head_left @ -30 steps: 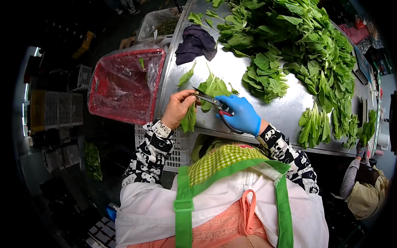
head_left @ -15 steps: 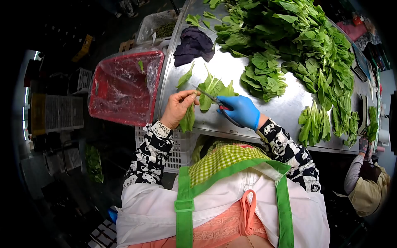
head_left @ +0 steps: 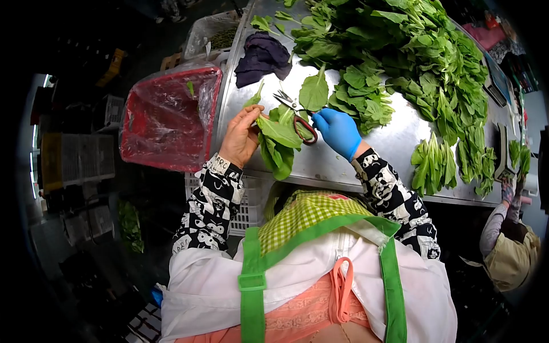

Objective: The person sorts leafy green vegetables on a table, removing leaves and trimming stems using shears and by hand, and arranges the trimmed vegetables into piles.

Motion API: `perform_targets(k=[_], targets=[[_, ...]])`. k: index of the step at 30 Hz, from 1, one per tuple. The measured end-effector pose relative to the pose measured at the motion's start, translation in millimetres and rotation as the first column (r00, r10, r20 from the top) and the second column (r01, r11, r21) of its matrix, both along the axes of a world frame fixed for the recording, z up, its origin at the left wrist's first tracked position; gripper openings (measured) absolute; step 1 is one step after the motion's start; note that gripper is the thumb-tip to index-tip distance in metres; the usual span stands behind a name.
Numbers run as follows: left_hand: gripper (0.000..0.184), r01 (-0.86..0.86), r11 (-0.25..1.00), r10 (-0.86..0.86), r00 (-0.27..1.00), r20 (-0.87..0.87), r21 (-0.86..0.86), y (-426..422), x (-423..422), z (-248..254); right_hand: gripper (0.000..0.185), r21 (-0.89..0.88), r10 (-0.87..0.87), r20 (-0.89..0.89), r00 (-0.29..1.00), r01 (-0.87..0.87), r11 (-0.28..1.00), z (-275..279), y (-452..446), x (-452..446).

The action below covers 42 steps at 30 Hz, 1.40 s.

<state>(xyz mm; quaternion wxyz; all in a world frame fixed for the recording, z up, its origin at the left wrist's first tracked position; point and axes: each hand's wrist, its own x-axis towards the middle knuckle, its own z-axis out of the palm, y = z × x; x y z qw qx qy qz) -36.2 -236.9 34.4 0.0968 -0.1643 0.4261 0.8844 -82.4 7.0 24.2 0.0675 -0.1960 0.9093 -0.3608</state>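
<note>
My left hand [head_left: 241,137] is closed around the stem ends of several green leaves [head_left: 278,139], which hang to the right over the metal table's front part. My right hand [head_left: 338,132], in a blue glove, has its fingers closed at the scissors [head_left: 303,123]. One dark red handle loop shows free of fingers; the other is hidden by the glove. The blades stand apart, pointing up and left. A single leaf [head_left: 314,92] lies just above the gloved fingertips, its stem pointing away; whether they touch it I cannot tell. Another leaf [head_left: 254,97] lies beyond my left hand.
A red crate [head_left: 128,123] lined with clear plastic stands left of the metal table [head_left: 337,171]. A dark purple cloth [head_left: 263,60] lies at the table's left side. A large heap of leafy greens [head_left: 389,46] and smaller bunches [head_left: 433,166] cover the right. Another person [head_left: 509,251] is at far right.
The scissors have turned, and their blades have parted from the leaf stems at my left hand. My right hand has moved slightly right. More leaves now show in my left hand.
</note>
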Motion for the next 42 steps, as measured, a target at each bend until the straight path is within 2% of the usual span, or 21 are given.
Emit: perform_targets(k=[1,2,4,6,10,12,14,20,22,23,24,26,27,28,30,31,33,36,38,40,42], targets=[[0.019,-0.012,0.999,0.013,1.0,0.012,-0.04,2.7,-1.0,0.7,0.032,-0.109,-0.025,0.183,0.983,0.045,0.993,-4.9,2.4,1.7],[0.019,-0.023,0.996,0.025,0.999,0.022,-0.081,5.1,-2.8,1.4,0.032,-0.106,-0.031,0.183,0.983,0.051,0.993,-5.5,2.9,4.2],[0.019,-0.017,0.998,0.019,0.999,0.032,-0.056,10.5,-3.9,2.0,0.034,-0.509,0.017,0.397,0.918,0.205,0.836,-2.6,0.4,13.9],[0.019,-0.012,0.999,0.013,0.999,0.039,-0.03,17.3,-5.4,4.3,0.037,-0.521,0.041,0.47,0.882,0.24,0.819,5.6,3.6,18.7],[0.023,0.063,0.987,-0.06,0.998,0.026,-0.147,30.3,-6.4,13.2,0.041,-0.54,0.078,0.392,0.916,0.161,0.826,18.9,-3.2,22.5],[0.025,0.098,0.981,-0.095,0.995,0.027,-0.17,40.1,-6.8,16.5,0.047,-0.574,0.178,0.524,0.833,0.19,0.797,25.1,-11.7,23.6],[0.026,0.152,0.961,-0.152,0.988,0.021,-0.229,47.8,-5.9,19.2,0.05,-0.657,0.168,0.426,0.889,0.176,0.733,-5.1,-23.5,27.4],[0.022,0.268,0.85,-0.282,0.959,0.037,-0.454,37.6,1.7,16.9,0.03,-0.574,0.229,0.421,0.878,0.062,0.817,-13.3,-21.4,31.7],[0.02,0.417,0.712,-0.383,0.905,0.185,-0.565,28.9,7.0,15.1,0.023,-0.431,0.297,0.511,0.807,-0.058,0.9,-5.8,-17.1,31.7],[0.018,0.498,0.672,-0.471,0.859,0.202,-0.548,23.7,10.7,10.9,0.022,-0.263,0.327,0.495,0.805,-0.22,0.94,0.3,-12.4,29.0],[0.018,0.5,0.67,-0.472,0.857,0.204,-0.549,17.1,15.0,7.1,0.022,-0.265,0.326,0.495,0.805,-0.217,0.939,-2.0,-13.4,26.9],[0.017,0.726,0.358,-0.708,0.621,0.336,-0.587,9.0,17.3,2.9,0.023,0.031,0.437,0.462,0.772,-0.506,0.862,-6.4,-10.9,22.4],[0.016,0.724,0.343,-0.701,0.621,0.351,-0.598,11.3,18.5,8.1,0.025,0.137,0.413,0.459,0.786,-0.522,0.842,7.3,-13.0,19.8],[0.018,0.674,0.41,-0.69,0.67,0.274,-0.615,9.5,21.0,2.8,0.025,0.148,0.385,0.46,0.8,-0.497,0.855,4.8,-15.9,16.4],[0.017,0.657,0.532,-0.58,0.742,0.336,-0.534,5.8,23.0,6.4,0.033,0.302,0.31,0.324,0.894,-0.408,0.861,-3.3,-19.5,12.3],[0.017,0.663,0.525,-0.592,0.735,0.33,-0.534,6.6,23.5,12.1,0.033,0.308,0.295,0.322,0.9,-0.394,0.866,1.6,-17.7,10.8],[0.013,0.464,0.834,-0.417,0.884,0.21,-0.299,9.2,23.0,21.1,0.046,-0.103,0.269,0.219,0.938,-0.252,0.962,12.8,-11.8,6.0],[0.012,0.336,0.918,-0.311,0.94,0.144,-0.209,5.0,19.1,19.9,0.049,-0.232,0.131,0.127,0.983,-0.099,0.968,16.6,19.6,-5.8],[0.012,0.266,0.938,-0.242,0.961,0.13,-0.223,7.3,18.7,17.0,0.04,-0.339,-0.046,0.207,0.977,0.116,0.934,23.8,57.6,-23.9],[0.011,0.223,0.958,-0.208,0.973,0.101,-0.181,1.4,17.2,5.2,0.029,-0.436,-0.319,0.29,0.902,0.422,0.795,10.7,94.5,-49.1],[0.013,0.226,0.962,-0.208,0.97,0.124,-0.152,4.6,14.1,1.4,0.025,-0.49,-0.435,0.195,0.879,0.471,0.733,0.5,129.8,-78.6]])
